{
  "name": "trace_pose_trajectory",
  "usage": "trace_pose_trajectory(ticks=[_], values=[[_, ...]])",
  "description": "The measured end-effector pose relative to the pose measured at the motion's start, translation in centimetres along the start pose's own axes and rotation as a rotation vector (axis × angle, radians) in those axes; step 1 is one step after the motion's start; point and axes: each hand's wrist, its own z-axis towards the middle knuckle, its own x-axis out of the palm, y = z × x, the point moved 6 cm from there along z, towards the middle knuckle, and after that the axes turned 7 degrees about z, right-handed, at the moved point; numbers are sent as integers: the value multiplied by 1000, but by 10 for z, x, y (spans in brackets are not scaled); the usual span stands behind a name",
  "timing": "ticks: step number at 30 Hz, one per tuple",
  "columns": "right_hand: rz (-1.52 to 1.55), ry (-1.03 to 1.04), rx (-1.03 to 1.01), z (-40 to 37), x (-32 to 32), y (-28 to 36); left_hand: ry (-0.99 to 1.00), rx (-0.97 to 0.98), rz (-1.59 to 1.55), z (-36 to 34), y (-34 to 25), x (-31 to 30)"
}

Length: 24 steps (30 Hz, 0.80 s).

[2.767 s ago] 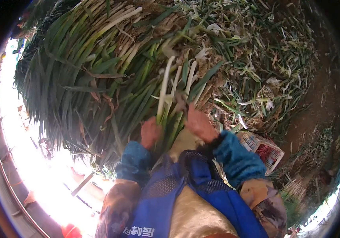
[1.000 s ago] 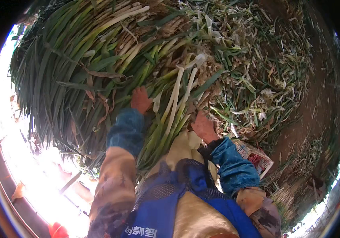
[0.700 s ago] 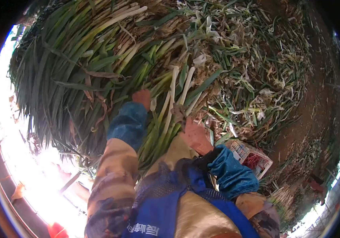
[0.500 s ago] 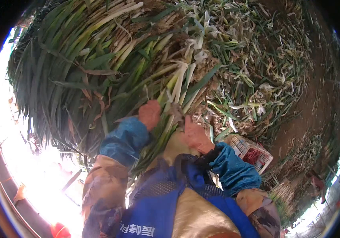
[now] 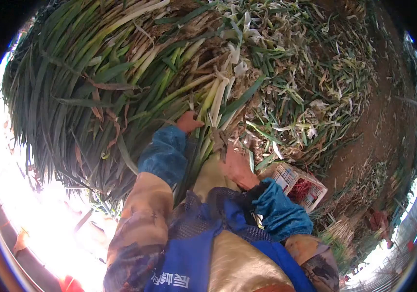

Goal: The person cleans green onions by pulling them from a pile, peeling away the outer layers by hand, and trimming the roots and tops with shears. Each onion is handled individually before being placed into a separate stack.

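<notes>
Long green onions with pale stems [image 5: 210, 104] lie in front of me, their lower leaves running down beside my lap. My left hand [image 5: 189, 122] is closed on the green part of these stalks. Close by on the right, my right hand [image 5: 238, 165] has its fingers pressed together beside the stalks' dry outer leaves; what they hold, if anything, is too small to tell. A big heap of green onions [image 5: 67, 97] spreads to the left, leaves pointing left and down.
Stripped leaves and peelings [image 5: 305, 82] cover the ground at the upper right. A white plastic basket [image 5: 300, 186] with red strings [image 5: 301, 187] stands right of my right hand. Brown soil [image 5: 359, 141] lies further right, with a bundle of stalks [image 5: 340, 232] at the lower right.
My left hand has moved slightly up and right along the stalks. My right hand has shifted only a little. The whole view has shifted slightly.
</notes>
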Motion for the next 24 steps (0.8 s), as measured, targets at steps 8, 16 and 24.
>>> trace_pose_trajectory(ticks=[8, 16, 24], values=[[137, 16, -33, -12, -1, 11, 304, 2, -539, -15, 28, -20], [180, -79, -104, -62, -12, 14, 612, 60, -970, -77, -16, -11], [13, -189, -105, 29, -37, -10, 365, 93, -776, -111, 10, -32]])
